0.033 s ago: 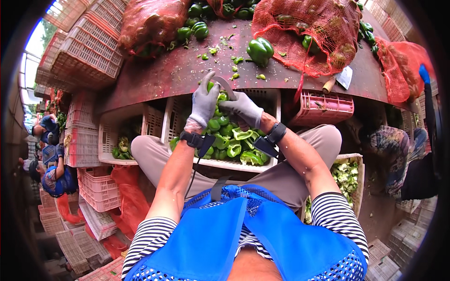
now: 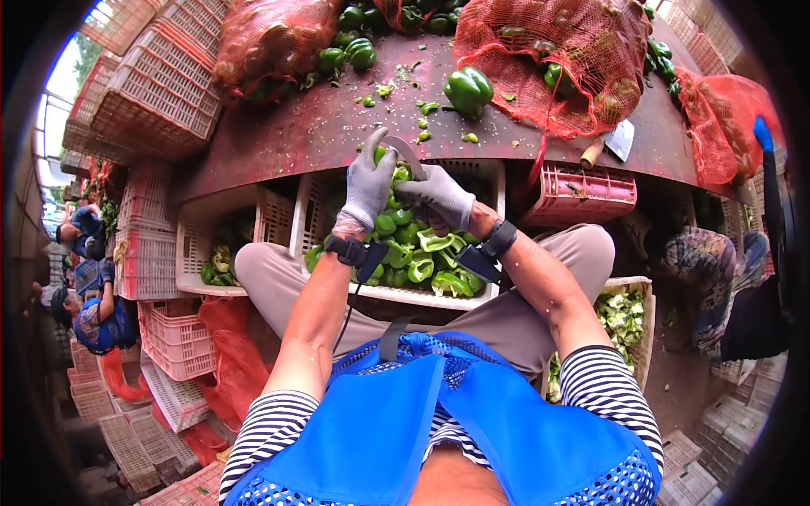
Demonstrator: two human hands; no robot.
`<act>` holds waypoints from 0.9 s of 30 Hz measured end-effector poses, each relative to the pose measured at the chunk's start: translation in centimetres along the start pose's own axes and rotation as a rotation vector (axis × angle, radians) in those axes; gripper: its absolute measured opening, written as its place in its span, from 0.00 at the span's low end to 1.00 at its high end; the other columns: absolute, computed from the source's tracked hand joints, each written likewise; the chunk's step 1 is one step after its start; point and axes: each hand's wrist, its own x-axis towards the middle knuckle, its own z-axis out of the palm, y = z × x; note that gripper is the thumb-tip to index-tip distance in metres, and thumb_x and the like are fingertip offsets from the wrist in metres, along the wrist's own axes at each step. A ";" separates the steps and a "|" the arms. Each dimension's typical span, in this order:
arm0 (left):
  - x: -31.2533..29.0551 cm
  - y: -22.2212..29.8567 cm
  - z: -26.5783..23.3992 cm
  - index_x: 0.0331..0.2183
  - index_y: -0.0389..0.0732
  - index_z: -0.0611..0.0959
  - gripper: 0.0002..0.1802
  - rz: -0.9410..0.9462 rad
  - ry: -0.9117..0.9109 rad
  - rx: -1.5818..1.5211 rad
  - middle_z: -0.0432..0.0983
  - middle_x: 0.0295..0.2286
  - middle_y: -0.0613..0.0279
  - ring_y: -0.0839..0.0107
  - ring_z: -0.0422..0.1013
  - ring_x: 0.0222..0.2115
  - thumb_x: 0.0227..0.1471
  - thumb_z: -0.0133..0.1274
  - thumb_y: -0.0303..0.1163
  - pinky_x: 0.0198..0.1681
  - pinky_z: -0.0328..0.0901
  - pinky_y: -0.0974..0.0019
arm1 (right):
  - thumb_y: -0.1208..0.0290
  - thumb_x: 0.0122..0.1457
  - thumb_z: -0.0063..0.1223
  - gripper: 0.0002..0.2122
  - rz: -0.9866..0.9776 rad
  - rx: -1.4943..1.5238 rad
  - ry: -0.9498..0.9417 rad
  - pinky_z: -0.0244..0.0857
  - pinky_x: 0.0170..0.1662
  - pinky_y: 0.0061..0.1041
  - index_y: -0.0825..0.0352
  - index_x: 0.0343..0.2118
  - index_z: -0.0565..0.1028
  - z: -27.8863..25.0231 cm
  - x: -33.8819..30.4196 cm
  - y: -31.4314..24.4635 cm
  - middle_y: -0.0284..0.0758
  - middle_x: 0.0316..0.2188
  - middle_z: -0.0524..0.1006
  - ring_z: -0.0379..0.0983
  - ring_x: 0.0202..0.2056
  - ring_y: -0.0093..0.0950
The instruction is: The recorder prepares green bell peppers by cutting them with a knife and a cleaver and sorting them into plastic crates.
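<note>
In front of me, over a white plastic crate (image 2: 297, 221) of cut green bell peppers (image 2: 422, 268), I hold both gloved hands close together. My left hand (image 2: 366, 190) is closed round a green bell pepper (image 2: 399, 174), which its fingers and my right hand partly hide. My right hand (image 2: 439, 196) is closed on a knife with a curved blade (image 2: 406, 155); the handle is hidden in the glove. The blade arcs up and left against the pepper, beside my left fingers. Both gloves are grey, and a dark strap circles each wrist.
Beyond the crate stands a dark table (image 2: 287, 139) with a whole bell pepper (image 2: 468, 92), scraps and red mesh sacks (image 2: 553, 51). A wooden-handled cleaver (image 2: 594, 153) lies at its edge. A crate of pale trimmings (image 2: 623, 329) stands right. Stacked crates (image 2: 164, 84) and other people are around.
</note>
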 end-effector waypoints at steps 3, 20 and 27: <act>0.1 1.2 -0.2 0.53 0.37 0.73 0.25 -0.107 0.021 -0.008 0.76 0.42 0.42 0.53 0.74 0.44 0.55 0.50 0.37 0.49 0.66 0.59 | 0.65 0.55 0.58 0.09 0.000 -0.055 0.020 0.62 0.21 0.17 0.66 0.32 0.74 0.4 -0.2 -0.4 0.27 0.22 0.74 0.69 0.19 0.15; 0.2 -2.2 -1.5 0.48 0.41 0.77 0.22 -0.170 0.085 0.121 0.79 0.34 0.48 0.57 0.77 0.34 0.55 0.51 0.42 0.39 0.69 0.59 | 0.62 0.59 0.56 0.11 -0.129 0.385 0.061 0.56 0.17 0.12 0.67 0.36 0.76 -4.3 -0.6 -1.1 0.28 0.21 0.76 0.65 0.15 0.14; -1.1 -5.0 1.0 0.52 0.47 0.74 0.31 -0.150 -0.492 0.581 0.73 0.48 0.52 0.54 0.71 0.48 0.51 0.53 0.54 0.49 0.67 0.55 | 0.64 0.56 0.59 0.13 -0.279 -0.146 0.424 0.57 0.19 0.14 0.66 0.40 0.75 -9.1 -13.2 -7.1 0.26 0.21 0.74 0.67 0.17 0.14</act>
